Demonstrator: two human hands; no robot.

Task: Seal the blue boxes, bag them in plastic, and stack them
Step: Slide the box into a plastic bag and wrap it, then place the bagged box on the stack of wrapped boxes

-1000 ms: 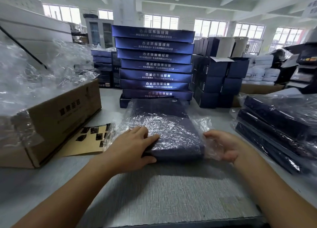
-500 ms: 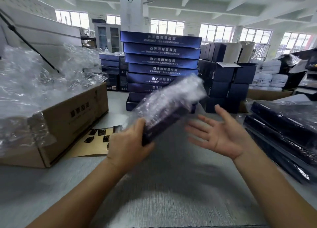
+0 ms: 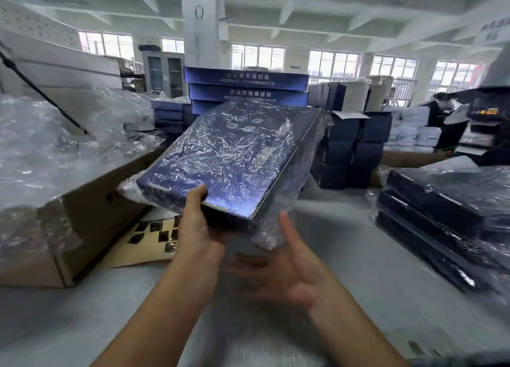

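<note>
Above a grey worktable [image 3: 358, 256], a flat dark-blue cardboard box [image 3: 237, 162] sealed inside a crinkled clear plastic bag [image 3: 269, 231] is held in the air, tilted with its far end higher. The left hand [image 3: 196, 228] grips the box's near edge, thumb on top and fingers underneath, carrying it alone. The right hand [image 3: 289, 272] is open, palm up with fingers spread, holding nothing. It sits just below the bag's loose end, probably ready to support it. A pile of bagged blue boxes [image 3: 441, 209] at the right looks like its destination.
</note>
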